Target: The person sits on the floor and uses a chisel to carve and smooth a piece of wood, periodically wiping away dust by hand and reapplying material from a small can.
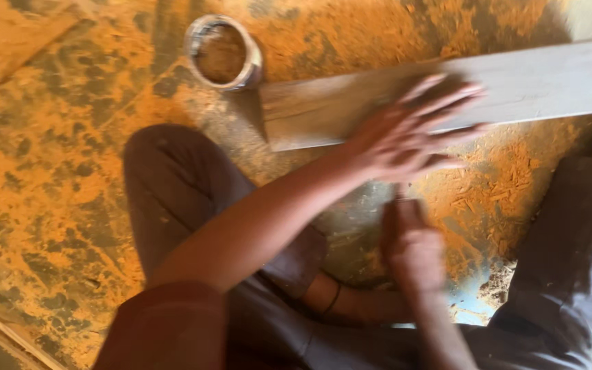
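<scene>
The person is sitting on a sawdust-covered floor (49, 171). The left hand (412, 130) is lying with fingers spread flat, pressing on the near edge of one pale wooden plank (536, 82), which is resting on the floor and running towards its right edge. The right hand (412, 250) is hanging just below the left, fingers curled in; motion blur is hiding whether it is gripping anything, so that cannot be told. One round tin (223, 53), open and dusty inside, is standing on the floor just beside the plank's left end. Two trousered knees are flanking the hands. The left forearm is crossing in front of the lap, hiding part of it.
</scene>
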Demonstrator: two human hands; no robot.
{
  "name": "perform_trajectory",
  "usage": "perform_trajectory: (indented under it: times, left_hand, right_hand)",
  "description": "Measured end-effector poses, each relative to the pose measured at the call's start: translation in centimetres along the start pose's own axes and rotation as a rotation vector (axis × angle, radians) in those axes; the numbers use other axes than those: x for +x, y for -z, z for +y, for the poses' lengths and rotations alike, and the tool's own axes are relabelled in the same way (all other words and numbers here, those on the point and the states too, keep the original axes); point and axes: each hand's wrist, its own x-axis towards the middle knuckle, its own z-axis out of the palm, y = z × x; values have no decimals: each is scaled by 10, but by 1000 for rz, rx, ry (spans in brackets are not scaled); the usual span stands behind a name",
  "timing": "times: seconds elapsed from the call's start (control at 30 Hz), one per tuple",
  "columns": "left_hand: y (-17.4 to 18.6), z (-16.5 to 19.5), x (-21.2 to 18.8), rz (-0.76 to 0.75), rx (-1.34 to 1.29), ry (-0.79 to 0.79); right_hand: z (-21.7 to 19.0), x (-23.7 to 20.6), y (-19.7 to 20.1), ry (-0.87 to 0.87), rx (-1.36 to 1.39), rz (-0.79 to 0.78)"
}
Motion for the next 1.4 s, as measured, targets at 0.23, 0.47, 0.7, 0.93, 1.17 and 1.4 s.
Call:
perform_trajectory:
  times: [0.23,0.47,0.7,0.93,1.17,1.4]
  left_hand:
    - [2,81,201,-145,-76,-164]
    - [-9,87,194,-158,49,-194]
    - [-2,6,-48,-33,89,-86]
    - [-4,-8,-85,58,139,-14]
    - [-14,76,133,-80,6,-172]
    - [-11,110,215,-198,27,-274]
  right_hand:
    - [117,17,71,-168,-3,115]
    - [133,3,69,-289,96,76]
    - [-24,-39,-26,-102,53,-147]
    - [-56,-24,-24,-232,-61,-658]
    - [99,-23,47,-237,-40,100]
    - [153,-11,75,-278,44,161]
